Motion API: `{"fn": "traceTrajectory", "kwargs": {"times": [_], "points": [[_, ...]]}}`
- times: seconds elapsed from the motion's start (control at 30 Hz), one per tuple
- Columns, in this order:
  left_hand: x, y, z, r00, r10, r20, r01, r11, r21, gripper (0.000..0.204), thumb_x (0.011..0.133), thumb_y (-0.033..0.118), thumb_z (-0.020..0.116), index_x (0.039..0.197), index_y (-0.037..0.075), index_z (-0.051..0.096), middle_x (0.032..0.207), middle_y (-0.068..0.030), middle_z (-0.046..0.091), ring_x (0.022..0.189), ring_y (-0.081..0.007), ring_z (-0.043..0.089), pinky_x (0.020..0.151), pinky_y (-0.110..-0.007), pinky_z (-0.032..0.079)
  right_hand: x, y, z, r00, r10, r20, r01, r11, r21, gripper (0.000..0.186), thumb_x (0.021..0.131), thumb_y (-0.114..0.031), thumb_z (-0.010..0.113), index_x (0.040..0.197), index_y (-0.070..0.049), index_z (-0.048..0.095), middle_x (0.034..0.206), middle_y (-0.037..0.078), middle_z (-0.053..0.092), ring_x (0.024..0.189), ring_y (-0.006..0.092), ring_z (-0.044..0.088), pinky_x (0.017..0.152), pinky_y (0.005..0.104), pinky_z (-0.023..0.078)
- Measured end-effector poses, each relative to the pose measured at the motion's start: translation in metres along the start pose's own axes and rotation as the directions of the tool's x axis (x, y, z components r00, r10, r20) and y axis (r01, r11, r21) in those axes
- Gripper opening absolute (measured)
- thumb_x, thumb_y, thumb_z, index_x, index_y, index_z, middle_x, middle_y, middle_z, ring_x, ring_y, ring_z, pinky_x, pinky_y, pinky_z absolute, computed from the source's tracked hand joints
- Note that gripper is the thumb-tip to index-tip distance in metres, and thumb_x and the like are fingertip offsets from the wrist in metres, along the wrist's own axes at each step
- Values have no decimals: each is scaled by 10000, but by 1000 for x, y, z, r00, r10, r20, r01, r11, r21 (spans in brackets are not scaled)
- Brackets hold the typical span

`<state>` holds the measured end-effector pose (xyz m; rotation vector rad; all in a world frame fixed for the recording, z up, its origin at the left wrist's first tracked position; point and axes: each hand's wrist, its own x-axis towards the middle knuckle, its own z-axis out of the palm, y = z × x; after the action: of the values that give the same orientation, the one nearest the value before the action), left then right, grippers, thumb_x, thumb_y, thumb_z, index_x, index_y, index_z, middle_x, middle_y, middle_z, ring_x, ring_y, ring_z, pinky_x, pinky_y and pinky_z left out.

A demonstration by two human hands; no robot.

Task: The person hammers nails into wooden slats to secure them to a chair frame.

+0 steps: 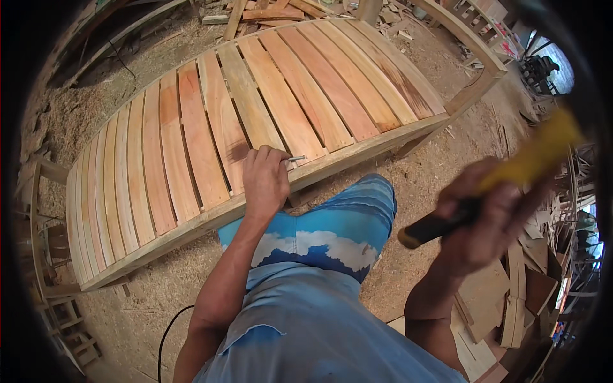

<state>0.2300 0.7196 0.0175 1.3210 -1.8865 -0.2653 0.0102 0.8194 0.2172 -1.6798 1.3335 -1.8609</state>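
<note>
A long wooden bench or bed frame (pixel 211 214) with many slats lies before me. My left hand (pixel 266 175) is closed at its near edge, gripping a slim metal rod (pixel 296 158) that looks like a nail punch. The rod sticks out to the right from my fingers, over the end of a slat (pixel 281 105). Off to the right, my raised right hand (pixel 479 204) is wrapped around a hammer's black and yellow handle (pixel 530 156). Motion blurs that hand and the tool, and the hammer's head cannot be made out.
Scrap boards (pixel 511 293) are piled at the lower right. More offcuts (pixel 271 13) lie beyond the frame, on a floor (pixel 159 319) strewn with shavings. A black cable (pixel 167 335) runs beside my left arm. Another curved wooden frame (pixel 456 25) stands at the upper right.
</note>
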Motion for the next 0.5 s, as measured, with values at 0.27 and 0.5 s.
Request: {"fn": "traceTrajectory", "kwargs": {"times": [0.27,0.5], "points": [[4,0,-4,999,-17,43,20,997,-71,125,868,-12,720,976,47,737,977,-106,644,961,-350,584,880,-470,470,-40,59,-6,974,108,200,-106,994,-22,363,1165,-325,497,1496,-177,480,836,78,595,640,130,581,551,290,525],[3,-2,-5,999,25,-26,-26,998,-54,116,918,-10,685,1029,21,687,973,-154,622,961,-388,575,882,-493,469,-60,104,-17,676,631,381,-438,759,-482,732,1069,-103,604,1730,-230,317,1100,279,739,874,418,736,790,504,574]]}}
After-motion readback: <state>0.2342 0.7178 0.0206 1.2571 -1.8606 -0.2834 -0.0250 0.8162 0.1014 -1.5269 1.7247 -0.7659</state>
